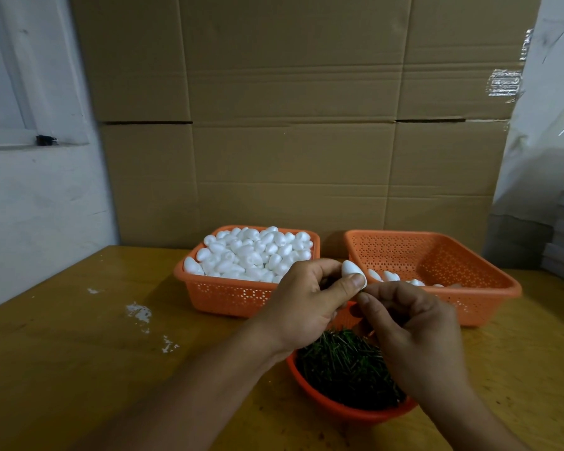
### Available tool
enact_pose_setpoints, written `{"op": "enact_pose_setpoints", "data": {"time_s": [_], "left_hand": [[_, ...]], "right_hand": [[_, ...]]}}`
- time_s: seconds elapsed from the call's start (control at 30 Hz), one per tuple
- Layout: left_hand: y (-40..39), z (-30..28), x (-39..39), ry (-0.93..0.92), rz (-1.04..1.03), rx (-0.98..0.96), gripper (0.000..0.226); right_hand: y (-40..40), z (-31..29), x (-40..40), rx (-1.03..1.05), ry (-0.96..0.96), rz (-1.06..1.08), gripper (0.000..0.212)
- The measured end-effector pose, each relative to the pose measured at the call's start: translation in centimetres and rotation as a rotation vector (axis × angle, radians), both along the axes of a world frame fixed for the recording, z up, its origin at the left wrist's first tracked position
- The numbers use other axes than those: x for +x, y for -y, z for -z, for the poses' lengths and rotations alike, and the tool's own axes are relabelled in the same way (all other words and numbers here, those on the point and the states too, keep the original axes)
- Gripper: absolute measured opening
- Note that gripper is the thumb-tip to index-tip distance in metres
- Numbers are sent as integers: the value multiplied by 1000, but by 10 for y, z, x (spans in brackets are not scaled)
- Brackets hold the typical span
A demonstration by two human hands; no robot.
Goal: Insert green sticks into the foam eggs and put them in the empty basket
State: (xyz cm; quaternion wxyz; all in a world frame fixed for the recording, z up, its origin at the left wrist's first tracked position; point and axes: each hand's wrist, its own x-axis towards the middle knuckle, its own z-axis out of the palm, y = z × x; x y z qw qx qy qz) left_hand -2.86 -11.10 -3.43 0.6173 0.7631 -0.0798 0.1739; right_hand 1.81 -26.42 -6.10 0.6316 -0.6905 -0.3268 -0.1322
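At your 12 o'clock the carton wall (290, 125) blocks reach behind both baskets. The egg basket (228, 296) at 11 and the right basket (489, 297) at 1 leave a narrow gap. Bare worktop (79, 353) lies open at 9.

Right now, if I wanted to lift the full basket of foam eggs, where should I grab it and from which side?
Probably by the rolled rim of the full basket, one hand on each short side. Eggs are heaped to the brim, so lift level. The left side is clear; the right side sits close to the other basket.
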Motion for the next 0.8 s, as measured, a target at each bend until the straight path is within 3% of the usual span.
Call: {"op": "enact_pose_setpoints", "data": {"time_s": [0.53,0.8], "left_hand": [[3,-6,-4,108,-4,54,14],[5,-7,-5,78,-34,-19,16]], "right_hand": [[-1,-4,-7,118,2,-96,7],[-1,-6,-8,136,34,-119,8]]}}
